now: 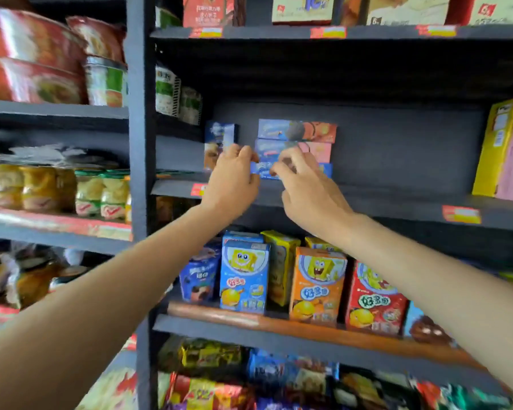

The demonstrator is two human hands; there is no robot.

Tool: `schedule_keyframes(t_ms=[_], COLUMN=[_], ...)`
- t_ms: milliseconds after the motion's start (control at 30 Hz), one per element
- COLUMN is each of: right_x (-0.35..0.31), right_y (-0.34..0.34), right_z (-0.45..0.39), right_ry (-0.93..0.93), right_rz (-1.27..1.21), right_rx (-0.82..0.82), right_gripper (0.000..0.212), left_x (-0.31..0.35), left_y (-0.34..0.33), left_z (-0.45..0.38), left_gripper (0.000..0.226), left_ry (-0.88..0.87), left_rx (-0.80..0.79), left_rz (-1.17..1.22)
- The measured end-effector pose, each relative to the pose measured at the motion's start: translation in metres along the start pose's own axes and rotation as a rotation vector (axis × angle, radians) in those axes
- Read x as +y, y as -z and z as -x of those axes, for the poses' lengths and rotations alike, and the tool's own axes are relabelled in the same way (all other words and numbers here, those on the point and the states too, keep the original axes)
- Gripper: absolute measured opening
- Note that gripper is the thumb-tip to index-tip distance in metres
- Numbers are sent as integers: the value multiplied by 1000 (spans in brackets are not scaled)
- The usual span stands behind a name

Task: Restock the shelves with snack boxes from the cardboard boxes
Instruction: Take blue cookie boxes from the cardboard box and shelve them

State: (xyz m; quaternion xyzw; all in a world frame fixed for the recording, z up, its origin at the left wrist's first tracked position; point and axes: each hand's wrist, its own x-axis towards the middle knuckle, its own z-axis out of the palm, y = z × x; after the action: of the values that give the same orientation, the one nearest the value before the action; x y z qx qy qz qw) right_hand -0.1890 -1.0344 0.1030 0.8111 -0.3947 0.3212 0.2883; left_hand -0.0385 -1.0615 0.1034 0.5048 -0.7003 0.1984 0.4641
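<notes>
Your left hand (234, 179) and right hand (302, 179) pinch the ends of a blue snack box (264, 169) (bottom of the stack), its long axis along the shelf (382, 202), between both grips.

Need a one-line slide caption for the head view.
Both hands set a blue snack box under a stack on the shelf.

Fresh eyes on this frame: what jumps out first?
Two bare arms reach up to the middle shelf, where the left hand and right hand pinch the lowest blue snack box of a small stack at centre. One shelf down, a row of bright cartoon boxes in blue, orange and red stands upright. Red noodle bowls fill the upper left.
</notes>
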Motion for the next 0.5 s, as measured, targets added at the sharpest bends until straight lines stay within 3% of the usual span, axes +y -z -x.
schedule_keyframes(t_ms=[67, 133, 233, 333, 500], right_x=[-23, -45, -79, -131, -251], right_y=[-5, -19, -55, -107, -206], right_z=[45, 92, 160, 224, 309], right_ry=[117, 75, -43, -11, 50], right_rz=[-17, -41, -121, -144, -276], right_rx=[9, -171, -547, -850, -1283], right_gripper=[32, 35, 37, 36, 37], left_x=[9, 8, -16, -65, -158], left_y=[4, 5, -4, -2, 20], left_z=[51, 109, 217, 325, 484], left_gripper=[37, 43, 51, 48, 50], left_ry=[-156, -232, -63, 157, 483], left_rx=[-23, -124, -431, -729, -944], left_rz=[33, 3, -2, -99, -121])
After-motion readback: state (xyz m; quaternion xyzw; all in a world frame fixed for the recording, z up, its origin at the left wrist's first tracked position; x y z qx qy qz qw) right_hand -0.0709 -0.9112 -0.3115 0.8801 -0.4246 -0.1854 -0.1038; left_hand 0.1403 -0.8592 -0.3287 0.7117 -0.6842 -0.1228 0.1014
